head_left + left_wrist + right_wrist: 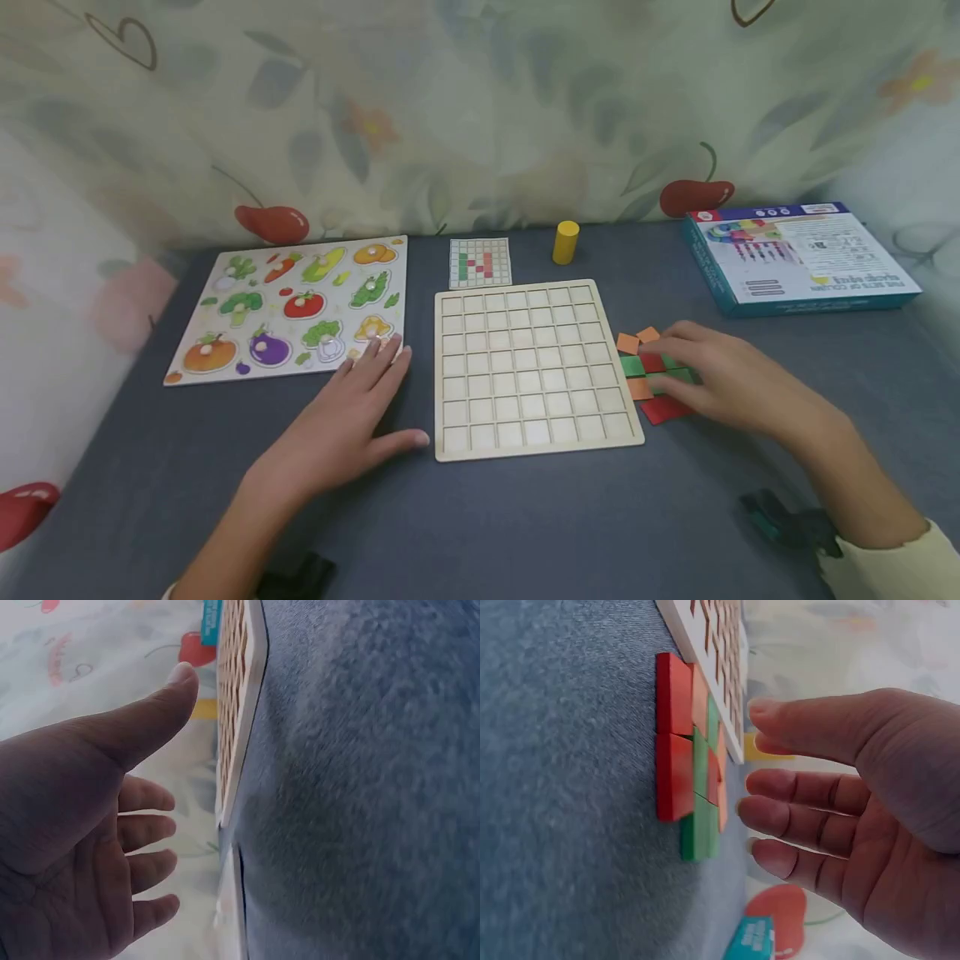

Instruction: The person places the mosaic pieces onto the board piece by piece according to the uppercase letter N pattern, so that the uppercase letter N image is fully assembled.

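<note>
A wooden grid board (525,367) with bare square cells lies flat at the middle of the table. To its right, red, green and orange square tiles (676,776) are grouped close together by the board's edge. My right hand (723,379) hovers over these tiles with fingers slightly bent and nothing in its grasp, as the right wrist view shows. My left hand (337,425) is spread out left of the board, its thumb near the board's edge. Its fingertips overlap the corner of a vegetable puzzle board (251,279) in the head view, and it holds nothing.
A small pattern card (480,263) with coloured squares lies behind the grid board. Beside it stands a yellow cylinder (566,242). At the back right rests a flat box (802,258). A printed cloth (480,117) hangs along the table's far edge.
</note>
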Action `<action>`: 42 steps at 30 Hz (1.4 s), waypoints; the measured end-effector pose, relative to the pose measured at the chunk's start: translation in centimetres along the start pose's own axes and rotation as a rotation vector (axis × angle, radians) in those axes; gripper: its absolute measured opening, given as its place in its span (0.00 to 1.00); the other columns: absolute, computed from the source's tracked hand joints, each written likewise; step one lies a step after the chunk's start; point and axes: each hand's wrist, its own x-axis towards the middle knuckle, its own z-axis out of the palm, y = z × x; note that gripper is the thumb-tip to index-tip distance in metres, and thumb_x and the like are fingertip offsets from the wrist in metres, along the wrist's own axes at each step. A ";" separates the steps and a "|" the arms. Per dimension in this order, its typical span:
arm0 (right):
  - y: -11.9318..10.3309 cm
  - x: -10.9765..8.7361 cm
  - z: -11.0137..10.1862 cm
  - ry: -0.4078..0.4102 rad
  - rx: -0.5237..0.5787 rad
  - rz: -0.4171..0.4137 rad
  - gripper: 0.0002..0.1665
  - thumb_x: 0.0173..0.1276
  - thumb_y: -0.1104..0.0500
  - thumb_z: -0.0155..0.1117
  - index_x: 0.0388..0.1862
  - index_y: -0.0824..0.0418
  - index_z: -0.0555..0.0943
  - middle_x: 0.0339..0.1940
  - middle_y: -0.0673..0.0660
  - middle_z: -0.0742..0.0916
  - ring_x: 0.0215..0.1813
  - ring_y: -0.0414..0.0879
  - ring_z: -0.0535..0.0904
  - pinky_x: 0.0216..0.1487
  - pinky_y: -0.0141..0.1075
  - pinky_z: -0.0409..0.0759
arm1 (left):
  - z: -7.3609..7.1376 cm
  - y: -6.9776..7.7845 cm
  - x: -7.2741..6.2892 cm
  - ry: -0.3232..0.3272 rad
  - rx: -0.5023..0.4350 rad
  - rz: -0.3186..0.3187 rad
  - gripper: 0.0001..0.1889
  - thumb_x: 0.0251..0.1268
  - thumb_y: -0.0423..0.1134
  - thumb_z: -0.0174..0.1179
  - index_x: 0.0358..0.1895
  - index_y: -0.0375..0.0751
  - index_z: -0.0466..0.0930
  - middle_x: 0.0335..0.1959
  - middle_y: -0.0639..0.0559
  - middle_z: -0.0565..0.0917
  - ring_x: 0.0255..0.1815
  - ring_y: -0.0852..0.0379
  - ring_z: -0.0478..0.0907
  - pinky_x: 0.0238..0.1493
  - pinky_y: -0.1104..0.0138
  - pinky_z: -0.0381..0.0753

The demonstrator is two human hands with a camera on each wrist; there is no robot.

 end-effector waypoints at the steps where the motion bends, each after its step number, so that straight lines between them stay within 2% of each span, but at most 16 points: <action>1: 0.0 0.3 0.1 0.004 0.004 -0.015 0.20 0.65 0.55 0.74 0.55 0.57 0.86 0.45 0.54 0.82 0.44 0.47 0.78 0.42 0.44 0.82 | 0.1 0.1 0.2 -0.009 -0.010 0.014 0.53 0.61 0.64 0.66 0.80 0.36 0.53 0.81 0.42 0.50 0.81 0.40 0.43 0.75 0.42 0.47; 4: 0.1 1.2 0.5 -0.011 0.008 -0.032 0.16 0.64 0.59 0.75 0.50 0.57 0.87 0.38 0.49 0.80 0.37 0.43 0.74 0.35 0.38 0.77 | 0.4 0.3 0.6 -0.040 -0.029 0.050 0.52 0.60 0.63 0.67 0.79 0.36 0.54 0.81 0.42 0.52 0.80 0.41 0.46 0.75 0.44 0.49; 8: 0.2 2.3 0.9 -0.052 0.018 -0.009 0.19 0.63 0.61 0.75 0.54 0.60 0.86 0.40 0.51 0.83 0.39 0.45 0.76 0.38 0.42 0.78 | 0.8 0.5 1.1 -0.084 -0.058 0.075 0.52 0.60 0.63 0.67 0.79 0.36 0.55 0.80 0.42 0.53 0.80 0.43 0.48 0.75 0.45 0.49; 10: 0.2 2.7 1.1 -0.060 0.027 0.018 0.21 0.62 0.61 0.75 0.54 0.62 0.86 0.37 0.51 0.82 0.36 0.44 0.75 0.36 0.41 0.77 | 1.0 0.6 1.3 -0.099 -0.064 0.084 0.52 0.60 0.64 0.66 0.79 0.36 0.56 0.80 0.42 0.54 0.80 0.43 0.48 0.75 0.45 0.49; 15: 0.3 3.2 1.3 -0.057 0.044 0.054 0.18 0.61 0.63 0.76 0.50 0.63 0.86 0.26 0.47 0.74 0.27 0.42 0.68 0.27 0.37 0.67 | 1.4 0.6 1.6 -0.133 -0.083 0.098 0.52 0.60 0.64 0.66 0.79 0.37 0.55 0.80 0.43 0.53 0.80 0.43 0.47 0.75 0.45 0.48; 25: 0.4 3.8 1.4 -0.095 0.088 0.070 0.14 0.63 0.63 0.74 0.48 0.62 0.85 0.32 0.49 0.78 0.33 0.43 0.72 0.33 0.39 0.74 | 1.8 0.9 1.9 -0.184 -0.075 0.078 0.52 0.62 0.64 0.65 0.79 0.36 0.52 0.81 0.44 0.52 0.80 0.45 0.47 0.75 0.45 0.50; 29: 0.5 3.9 1.5 -0.099 0.110 0.068 0.11 0.62 0.64 0.75 0.41 0.59 0.82 0.32 0.48 0.78 0.34 0.43 0.73 0.35 0.40 0.75 | 1.8 1.0 1.9 -0.185 -0.082 0.079 0.52 0.62 0.64 0.64 0.80 0.36 0.52 0.81 0.43 0.51 0.80 0.44 0.48 0.75 0.45 0.51; 33: 0.5 3.9 1.2 -0.100 0.185 0.079 0.12 0.62 0.66 0.74 0.36 0.56 0.78 0.31 0.47 0.80 0.35 0.44 0.75 0.36 0.40 0.78 | 1.9 1.0 1.9 -0.184 -0.092 0.076 0.52 0.62 0.64 0.64 0.80 0.36 0.52 0.81 0.44 0.51 0.80 0.43 0.48 0.75 0.45 0.51; 36: 0.6 3.9 0.9 -0.101 0.242 0.087 0.10 0.64 0.66 0.73 0.36 0.56 0.80 0.32 0.47 0.83 0.36 0.44 0.78 0.38 0.41 0.80 | 2.0 1.0 1.8 -0.184 -0.092 0.070 0.53 0.62 0.65 0.64 0.80 0.37 0.52 0.81 0.44 0.51 0.80 0.44 0.48 0.75 0.45 0.51; 42: 0.9 4.0 0.4 -0.066 0.257 0.122 0.05 0.66 0.65 0.70 0.39 0.57 0.84 0.35 0.48 0.86 0.38 0.45 0.79 0.43 0.44 0.81 | 2.1 0.9 1.7 -0.189 -0.085 0.055 0.53 0.61 0.65 0.64 0.80 0.37 0.51 0.81 0.45 0.51 0.80 0.44 0.48 0.75 0.45 0.51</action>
